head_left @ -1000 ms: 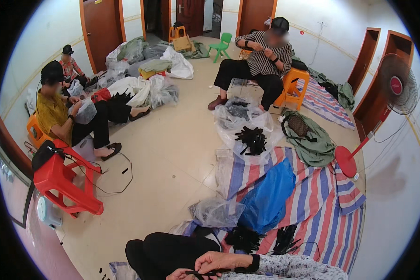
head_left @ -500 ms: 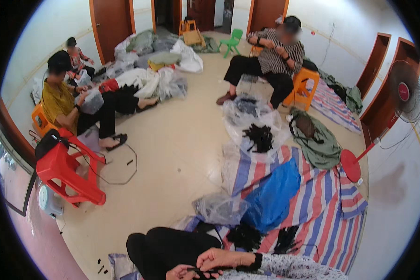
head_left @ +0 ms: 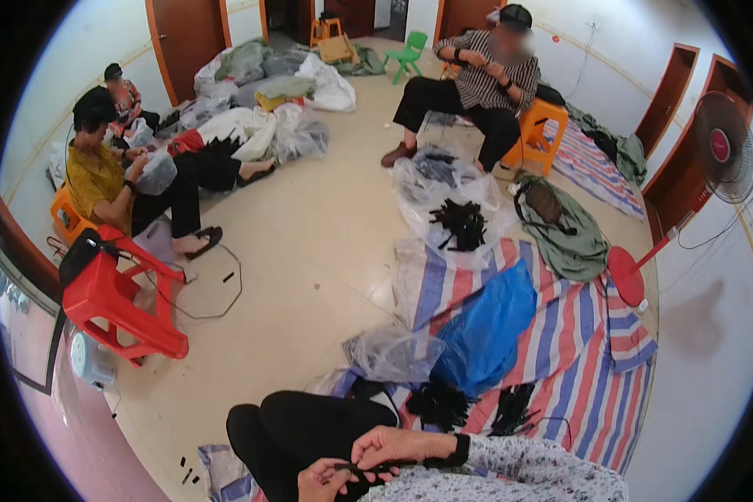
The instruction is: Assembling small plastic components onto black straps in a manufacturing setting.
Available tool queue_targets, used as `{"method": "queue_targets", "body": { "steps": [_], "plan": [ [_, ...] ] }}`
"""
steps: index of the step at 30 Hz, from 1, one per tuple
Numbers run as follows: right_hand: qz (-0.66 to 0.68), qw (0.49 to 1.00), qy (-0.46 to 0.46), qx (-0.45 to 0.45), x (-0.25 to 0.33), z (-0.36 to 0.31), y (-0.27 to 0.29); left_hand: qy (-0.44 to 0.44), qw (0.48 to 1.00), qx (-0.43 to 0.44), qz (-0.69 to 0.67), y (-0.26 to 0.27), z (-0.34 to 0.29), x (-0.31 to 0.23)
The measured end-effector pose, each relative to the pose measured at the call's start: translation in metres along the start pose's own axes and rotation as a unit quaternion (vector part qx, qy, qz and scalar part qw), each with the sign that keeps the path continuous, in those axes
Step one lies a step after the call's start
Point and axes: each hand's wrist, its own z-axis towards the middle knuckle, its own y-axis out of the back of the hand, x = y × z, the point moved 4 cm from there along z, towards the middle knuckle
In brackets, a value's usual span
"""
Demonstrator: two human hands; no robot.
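Beige floor [head_left: 293,284], striped sheet [head_left: 560,343], white wall [head_left: 698,402]; left hand [head_left: 319,481], right hand [head_left: 386,445]: fingers pinching black strip [head_left: 345,466].

Ahead and to the right of our left hand [head_left: 322,480] and right hand [head_left: 383,444], bundles of strips [head_left: 439,405] lie on a tarpaulin [head_left: 595,400], with a plastic bag [head_left: 393,353] and a sack [head_left: 488,339] just beyond them. Farther right we have a pedestal fan [head_left: 718,144]; well left, a bag [head_left: 80,256] sits on a plastic stool [head_left: 124,308].
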Motion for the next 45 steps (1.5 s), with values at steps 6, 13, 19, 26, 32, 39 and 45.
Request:
{"method": "queue_targets", "body": {
  "steps": [6, 13, 19, 26, 32, 39, 45],
  "plan": [
    [0.041, 0.999, -0.011, -0.002, 0.001, 0.0, 0.004, 0.002, 1.0, 0.0, 0.026, 0.0, 0.009, 0.004],
    [0.056, 0.998, -0.005, 0.009, -0.001, -0.001, -0.001, 0.007, 1.0, 0.0, 0.006, 0.003, 0.006, 0.012],
    [0.05, 0.999, -0.017, 0.006, -0.003, -0.001, -0.001, 0.007, 1.0, -0.005, 0.003, 0.003, 0.006, 0.013],
    [0.033, 0.999, -0.016, 0.005, 0.003, 0.001, 0.009, 0.011, 1.0, -0.004, -0.004, 0.003, 0.015, 0.013],
    [0.037, 0.999, -0.031, 0.01, 0.001, 0.006, 0.002, -0.005, 1.0, -0.005, -0.01, 0.008, 0.008, 0.012],
    [0.024, 0.998, -0.052, -0.022, 0.007, -0.012, 0.003, -0.037, 0.999, 0.009, -0.011, 0.006, 0.015, 0.032],
    [0.009, 0.997, -0.072, -0.036, 0.012, -0.014, -0.005, -0.053, 0.998, 0.006, -0.028, 0.004, 0.009, 0.032]
  ]
}}
